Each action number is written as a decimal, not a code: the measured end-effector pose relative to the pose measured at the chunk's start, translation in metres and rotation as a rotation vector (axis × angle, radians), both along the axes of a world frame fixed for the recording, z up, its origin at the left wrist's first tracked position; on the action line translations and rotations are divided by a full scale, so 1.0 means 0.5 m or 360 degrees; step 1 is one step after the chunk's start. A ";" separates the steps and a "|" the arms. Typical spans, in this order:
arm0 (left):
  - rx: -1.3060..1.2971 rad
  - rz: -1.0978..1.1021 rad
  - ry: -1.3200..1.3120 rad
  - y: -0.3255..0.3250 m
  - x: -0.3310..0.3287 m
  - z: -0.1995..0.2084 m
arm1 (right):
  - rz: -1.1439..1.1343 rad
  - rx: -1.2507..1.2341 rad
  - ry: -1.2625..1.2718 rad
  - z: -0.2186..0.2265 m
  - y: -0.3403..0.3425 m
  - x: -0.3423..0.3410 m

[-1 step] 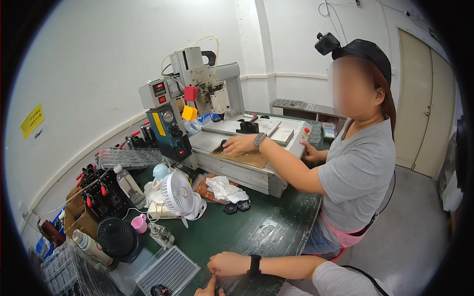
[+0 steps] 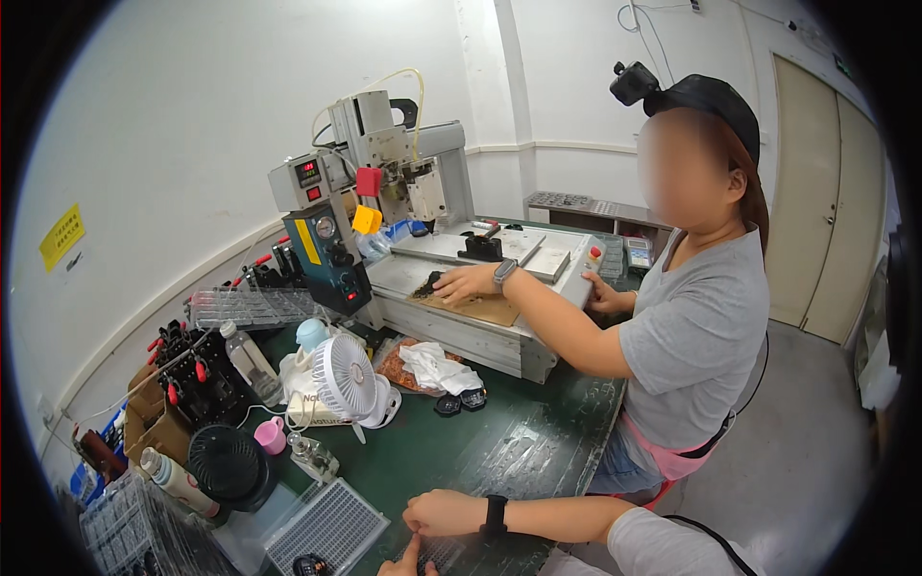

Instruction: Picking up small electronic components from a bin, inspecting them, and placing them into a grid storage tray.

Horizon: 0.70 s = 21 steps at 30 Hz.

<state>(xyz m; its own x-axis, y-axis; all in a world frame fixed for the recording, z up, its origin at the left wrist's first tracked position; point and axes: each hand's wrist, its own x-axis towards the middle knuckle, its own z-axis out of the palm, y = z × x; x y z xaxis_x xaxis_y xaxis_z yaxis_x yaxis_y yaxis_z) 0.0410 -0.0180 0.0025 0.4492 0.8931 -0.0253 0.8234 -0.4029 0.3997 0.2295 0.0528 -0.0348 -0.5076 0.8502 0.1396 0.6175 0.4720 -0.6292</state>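
Meeting near the fingertips: my left hand (image 2: 401, 568), index extended; my right hand (image 2: 445, 514), curled, pinch on anything: cannot tell. Partly hidden gridded plate (image 2: 444, 552) beneath; gridded tray (image 2: 327, 528) leftward, long axis slanting away rightward.

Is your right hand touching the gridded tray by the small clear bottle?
Apart: the head view shows green tabletop between the right hand and that gridded tray.

a: what bounds the room?
b: white walls (image 2: 173, 125), crossed by a pale trim (image 2: 576, 146); a pillar (image 2: 511, 77) projects at the back, and a yellow sign (image 2: 62, 237) marks the left.
a: and the rest?
b: right, a beige double door (image 2: 810, 192) above a grey floor (image 2: 797, 413); centre, a green table (image 2: 413, 451) bearing pale glare (image 2: 523, 446).
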 end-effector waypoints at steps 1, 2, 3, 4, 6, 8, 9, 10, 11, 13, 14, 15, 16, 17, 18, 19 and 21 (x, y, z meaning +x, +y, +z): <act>0.0004 -0.0009 0.0002 0.000 0.000 0.001 | -0.0017 0.0085 0.0080 -0.003 0.001 -0.001; 0.0002 0.0001 0.0014 -0.002 0.000 0.001 | -0.0026 0.0090 0.0083 -0.006 0.001 -0.002; -0.0001 0.0010 0.0025 -0.003 0.000 0.000 | -0.0024 0.0078 0.0101 -0.009 0.001 -0.004; 0.0004 0.0002 0.0027 -0.002 -0.001 -0.003 | -0.0020 0.0066 0.0118 -0.011 0.001 -0.004; 0.0010 0.0000 0.0003 -0.001 -0.001 -0.008 | -0.0013 0.0078 0.0133 -0.015 0.003 0.000; 0.0014 -0.0004 0.0000 -0.002 0.000 -0.005 | -0.0003 0.0075 0.0156 -0.011 0.001 -0.002; 0.0021 -0.0002 -0.0008 -0.002 0.000 -0.004 | 0.0022 -0.0009 0.0034 -0.005 0.006 0.001; 0.0021 -0.0005 -0.0005 -0.001 -0.001 -0.005 | 0.0051 -0.0088 -0.0091 0.001 0.009 0.003; 0.0026 -0.0006 -0.0002 -0.001 -0.001 -0.006 | 0.0048 -0.0089 -0.0088 0.000 0.008 0.001; 0.0034 -0.0008 0.0000 0.002 -0.002 -0.010 | 0.0060 -0.0109 -0.0049 -0.004 0.008 -0.001; 0.0047 -0.0016 -0.0021 0.003 -0.002 -0.014 | 0.0059 -0.0106 -0.0050 -0.004 0.009 0.000; 0.0060 -0.0025 -0.0041 0.005 -0.001 -0.015 | 0.0059 -0.0102 -0.0046 -0.004 0.009 0.002; 0.0065 -0.0027 -0.0041 0.006 0.001 -0.013 | 0.0057 -0.0098 -0.0040 -0.005 0.011 0.004; 0.0053 -0.0018 -0.0025 0.005 0.004 -0.011 | 0.0055 -0.0093 -0.0040 -0.005 0.012 0.006; 0.0043 -0.0009 -0.0008 0.005 0.007 -0.009 | 0.0059 -0.0083 -0.0041 -0.004 0.014 0.009; 0.0046 -0.0020 -0.0004 0.004 0.006 -0.009 | 0.0054 -0.0074 -0.0037 -0.005 0.011 0.009; 0.0057 -0.0016 -0.0026 0.000 0.002 -0.014 | 0.0044 -0.0070 -0.0019 -0.013 0.007 0.002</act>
